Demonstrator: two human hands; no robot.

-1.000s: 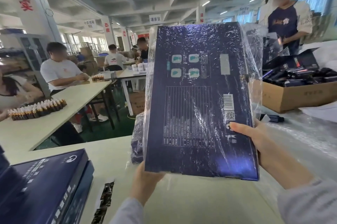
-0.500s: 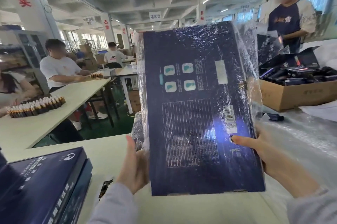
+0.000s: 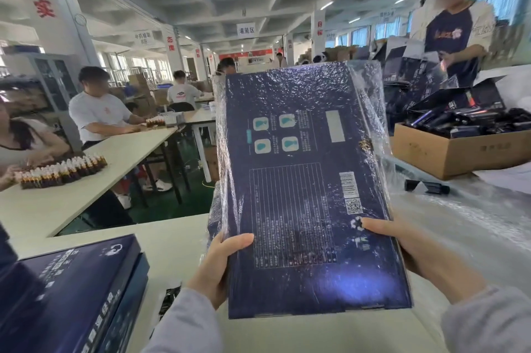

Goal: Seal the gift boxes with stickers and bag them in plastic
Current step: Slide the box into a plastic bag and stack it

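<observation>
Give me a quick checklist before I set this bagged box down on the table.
1. Grip: left hand and right hand hold the box by its lower corners, thumbs on its face: ok.
2. Plastic bag covers the box's far end and both sides: ok.
3. Bag's near end closed: cannot tell.
4. Sticker seal: a small gold mark on the right edge; sealed or not: cannot tell.
5. Bare table shows left of the box, beside the stack of boxes: ok.
</observation>
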